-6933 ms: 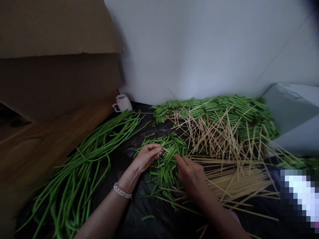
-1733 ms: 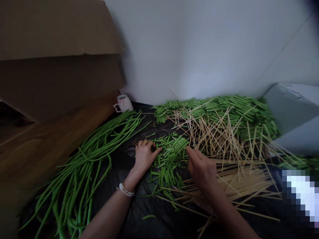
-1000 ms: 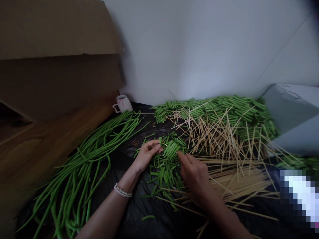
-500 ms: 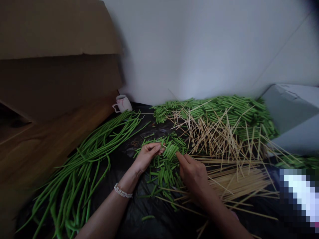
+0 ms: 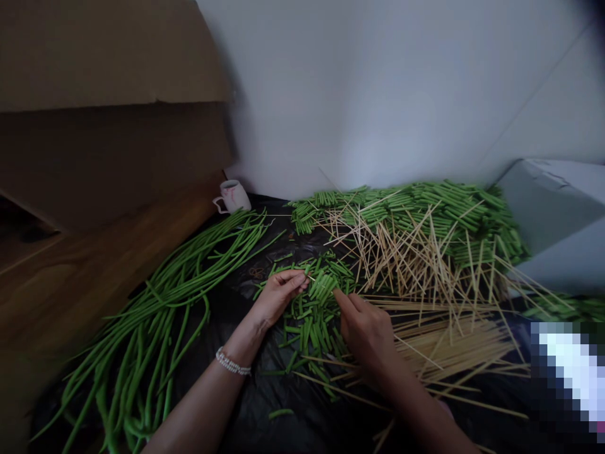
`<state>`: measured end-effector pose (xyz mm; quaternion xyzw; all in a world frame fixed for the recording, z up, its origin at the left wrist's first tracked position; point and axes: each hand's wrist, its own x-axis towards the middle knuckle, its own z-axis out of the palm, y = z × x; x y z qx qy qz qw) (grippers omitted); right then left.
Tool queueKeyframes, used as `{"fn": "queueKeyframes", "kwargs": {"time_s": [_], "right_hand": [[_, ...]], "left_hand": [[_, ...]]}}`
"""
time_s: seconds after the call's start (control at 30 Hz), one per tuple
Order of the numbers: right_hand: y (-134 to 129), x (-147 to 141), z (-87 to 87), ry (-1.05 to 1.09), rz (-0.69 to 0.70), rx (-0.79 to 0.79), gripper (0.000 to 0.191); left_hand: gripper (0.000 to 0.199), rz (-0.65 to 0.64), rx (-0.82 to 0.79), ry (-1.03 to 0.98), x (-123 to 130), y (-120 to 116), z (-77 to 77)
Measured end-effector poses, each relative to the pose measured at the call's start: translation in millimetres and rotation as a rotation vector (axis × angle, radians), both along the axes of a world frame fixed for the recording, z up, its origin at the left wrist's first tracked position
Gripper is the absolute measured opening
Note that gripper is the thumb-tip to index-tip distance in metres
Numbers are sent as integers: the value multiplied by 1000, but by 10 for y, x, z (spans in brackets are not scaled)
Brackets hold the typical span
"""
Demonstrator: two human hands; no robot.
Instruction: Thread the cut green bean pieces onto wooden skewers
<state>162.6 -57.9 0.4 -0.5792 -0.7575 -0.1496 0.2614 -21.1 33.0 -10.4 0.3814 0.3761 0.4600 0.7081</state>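
Note:
My left hand (image 5: 283, 291) pinches a short green bean piece by the tip of a thin wooden skewer (image 5: 311, 278). Several cut bean pieces (image 5: 322, 286) sit side by side on the skewer between my two hands. My right hand (image 5: 366, 321) is closed around the other end of this row, and its grip hides the rest of the skewer. Below both hands lies a loose pile of short cut beans (image 5: 307, 331) on black plastic sheeting (image 5: 255, 391).
Long uncut beans (image 5: 174, 284) spread at the left, with a mug (image 5: 234, 197) behind them. Threaded beans (image 5: 449, 202) are heaped at the back right, with skewers (image 5: 454, 347) before them. A cardboard box (image 5: 113, 57) stands left, a white box (image 5: 553, 208) right.
My left thumb and fingers have shifted slightly at the skewer tip, with the bean piece nearer the fingertips. My right hand has barely moved.

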Motion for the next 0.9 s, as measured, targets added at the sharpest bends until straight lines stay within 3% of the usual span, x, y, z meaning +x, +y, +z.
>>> {"fn": "queueKeyframes", "kwargs": {"time_s": [0.9], "right_hand": [[-2, -25, -23, 24, 21, 3, 38]], "left_hand": [[26, 1, -30, 19, -23, 14, -15]]}}
